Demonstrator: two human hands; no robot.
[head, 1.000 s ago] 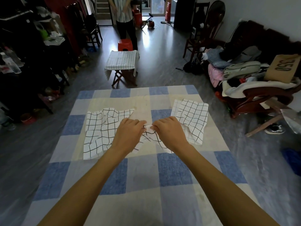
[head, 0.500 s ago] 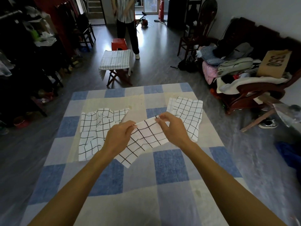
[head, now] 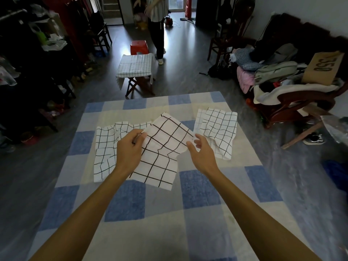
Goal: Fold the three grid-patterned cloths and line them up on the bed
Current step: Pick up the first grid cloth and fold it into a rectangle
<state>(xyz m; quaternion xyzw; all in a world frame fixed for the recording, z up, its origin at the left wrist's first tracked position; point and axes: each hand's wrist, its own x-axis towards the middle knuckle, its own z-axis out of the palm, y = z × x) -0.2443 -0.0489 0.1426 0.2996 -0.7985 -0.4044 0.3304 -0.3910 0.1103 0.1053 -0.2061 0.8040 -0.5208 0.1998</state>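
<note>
- Mid cloth point(head: 163, 147): being held up off the bed point(head: 131, 204), hanging tilted btwn the two arms. 0.5 s ago it was sitting lower and looking smaller; 1 s ago it was bunched on the bed under both hands.
- Left hand point(head: 130, 147): pinching the mid cloth's left edge, thumb pressing against curled fingers, same grip as 0.5 s ago.
- Right hand point(head: 200, 150): hovering at the mid cloth's right corner, fingers loosely spread, thumb apart. 0.5 s ago it was pinching the top edge. Whether it's touching the cloth now, can't tell.
- Left cloth point(head: 107, 146): lying rumpled on the bed, partly hidden behind the left hand and the mid cloth; not moved.
- Right cloth point(head: 218, 132): lying on the bed just beyond the right hand, near edge wrinkling; not moved.
- Beyond the bed: folding stool point(head: 135, 67) w/ a gridded cloth draping over it, red stool point(head: 139, 47) behind it, a person point(head: 157, 25) standing nearby.
- Right side: chair point(head: 293, 102) piled w/ clothes, cardboard box point(head: 322, 68) sitting on top.
</note>
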